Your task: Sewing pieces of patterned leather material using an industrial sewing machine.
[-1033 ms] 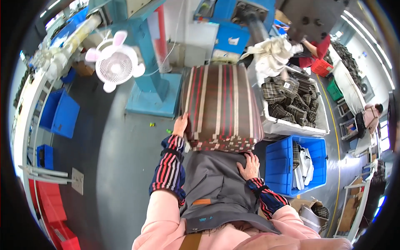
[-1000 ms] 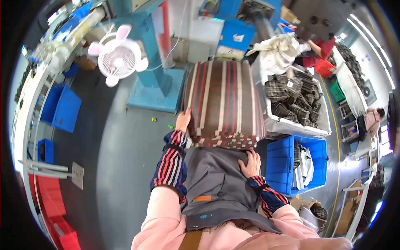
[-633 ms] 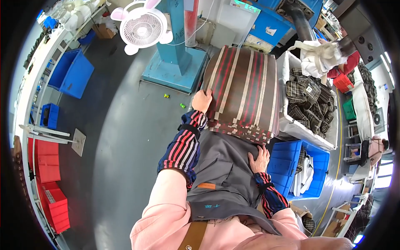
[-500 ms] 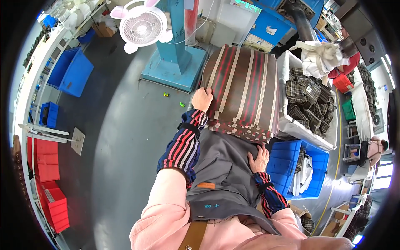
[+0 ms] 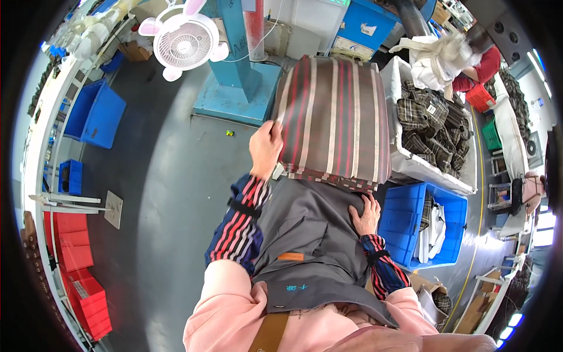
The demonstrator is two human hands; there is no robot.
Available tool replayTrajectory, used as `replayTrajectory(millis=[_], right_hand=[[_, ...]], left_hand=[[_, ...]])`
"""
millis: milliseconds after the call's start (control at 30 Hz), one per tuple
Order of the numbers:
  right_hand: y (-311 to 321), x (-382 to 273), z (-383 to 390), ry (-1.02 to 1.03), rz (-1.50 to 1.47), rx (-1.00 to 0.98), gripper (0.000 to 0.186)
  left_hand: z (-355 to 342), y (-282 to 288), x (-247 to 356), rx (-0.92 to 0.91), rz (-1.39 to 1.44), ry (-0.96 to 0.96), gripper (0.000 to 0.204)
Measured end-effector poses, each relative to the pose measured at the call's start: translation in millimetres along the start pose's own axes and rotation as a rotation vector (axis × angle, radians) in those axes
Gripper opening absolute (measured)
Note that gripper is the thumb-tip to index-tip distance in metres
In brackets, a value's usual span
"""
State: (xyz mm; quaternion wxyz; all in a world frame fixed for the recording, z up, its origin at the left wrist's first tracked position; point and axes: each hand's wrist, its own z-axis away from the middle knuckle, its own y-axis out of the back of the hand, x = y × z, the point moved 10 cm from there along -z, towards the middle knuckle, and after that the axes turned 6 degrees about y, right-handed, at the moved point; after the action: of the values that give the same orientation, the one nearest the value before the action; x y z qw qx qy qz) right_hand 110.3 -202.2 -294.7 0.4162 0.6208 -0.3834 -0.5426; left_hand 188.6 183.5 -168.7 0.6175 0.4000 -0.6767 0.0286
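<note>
In front of me lies a thick stack of striped fabric pieces (image 5: 331,117), brown with red and cream stripes. Layered edges show along its near side. My left hand (image 5: 267,149) is at the stack's left edge, its fingers bent and closed on the edge of a fabric piece. How many layers are pinched is hidden. My right hand (image 5: 366,214) rests with fingers apart on my dark grey apron (image 5: 316,226), just below the stack's near right corner, holding nothing.
Right of the stack, a white-lined bin (image 5: 404,158) holds plaid garments. Nearer stands a blue crate (image 5: 402,229) with plaid and white pieces. A blue pillar base (image 5: 231,108) and a white fan (image 5: 185,44) are at the far left. Red crates (image 5: 88,305) stand along the left shelving.
My left hand has shifted left and toward me at the stack's edge. The top fabric now covers more of the stepped near edges. My right hand stays on the apron.
</note>
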Motion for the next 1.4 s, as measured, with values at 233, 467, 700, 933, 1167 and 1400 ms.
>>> replayTrajectory(millis=[233, 467, 700, 933, 1167, 1400], right_hand=[[-1, 71, 16, -0.605, -1.32, 0.101, 0.055], [35, 45, 28, -0.562, -1.577, 0.058, 0.025], [44, 44, 25, -0.567, -1.529, 0.106, 0.015], [101, 57, -25, -0.277, -1.281, 0.243, 0.019], [131, 79, -138, -0.131, -0.732, 0.091, 0.027], [47, 95, -107, -0.382, -0.767, -0.281, 0.048]], left_hand=[[188, 12, 42, -0.959, 0.017, -0.018, 0.022], [62, 12, -33, -0.477, 0.047, 0.193, 0.025], [-15, -59, -66, -0.272, -0.124, 0.069, 0.066], [39, -32, -39, -0.308, -0.23, 0.008, 0.028], [201, -4, 26, -0.925, -0.158, -0.141, 0.024], [91, 42, -66, -0.529, -0.441, 0.149, 0.034]])
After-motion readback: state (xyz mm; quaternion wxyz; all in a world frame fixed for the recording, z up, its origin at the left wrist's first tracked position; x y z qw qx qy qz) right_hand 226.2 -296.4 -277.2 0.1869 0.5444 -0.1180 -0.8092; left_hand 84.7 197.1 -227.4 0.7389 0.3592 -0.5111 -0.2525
